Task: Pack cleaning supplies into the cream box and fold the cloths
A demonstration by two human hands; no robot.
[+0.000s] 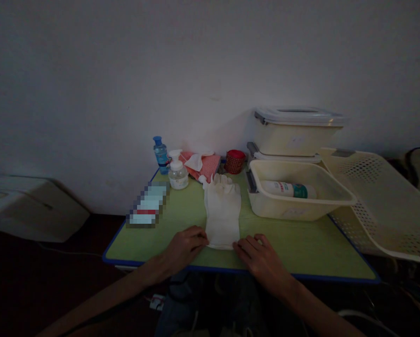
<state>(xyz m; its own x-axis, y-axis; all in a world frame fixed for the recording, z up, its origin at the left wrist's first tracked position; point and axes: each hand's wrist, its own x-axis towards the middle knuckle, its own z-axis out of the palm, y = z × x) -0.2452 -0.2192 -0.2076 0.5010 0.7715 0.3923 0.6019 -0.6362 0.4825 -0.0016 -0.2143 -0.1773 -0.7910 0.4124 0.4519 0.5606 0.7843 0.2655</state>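
Note:
A white glove (223, 215) lies flat on the green tabletop (160, 245), its fingers toward the wall and its cuff toward me. Whether a second glove lies under it I cannot tell. With bent fingers, my left hand (187, 247) pinches the left corner of the cuff. At the right corner, my right hand (258, 255) pinches the same cuff edge, its thumb and index finger close together. Just beyond the glove's fingertips is a red-and-white checked cloth (210, 164) with a white tissue (195, 162) on it.
A blue bottle (161, 157) and a pump bottle (178, 175) stand back left, near a pixelated flat object (147, 206). A red woven basket (235, 162) sits behind. On the right are an open bin (290, 213) holding a white-and-green bottle (289, 189), a lidded box (294, 138) and a perforated basket (388, 196).

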